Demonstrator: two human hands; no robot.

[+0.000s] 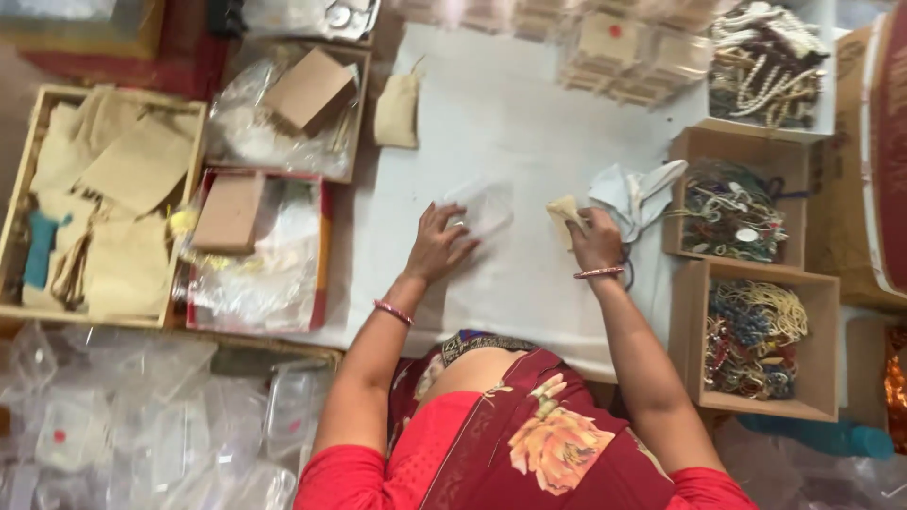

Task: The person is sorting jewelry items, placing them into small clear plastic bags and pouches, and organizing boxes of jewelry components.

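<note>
My left hand [436, 246] rests on the white table cover [491, 123], its fingers on a small clear plastic box [484, 208]. My right hand [595, 238] holds a small beige cloth pouch [565, 212] just right of that box. A crumpled white cloth [635, 194] lies right beside the right hand. Both wrists wear red bangles.
Cardboard boxes of beaded necklaces [735, 212] [756, 335] stand at the right, another heap of beads [767, 61] at the far right. A wooden tray of beige pouches [109, 208] and boxes with plastic bags [260, 241] lie left. One pouch [397, 109] lies apart.
</note>
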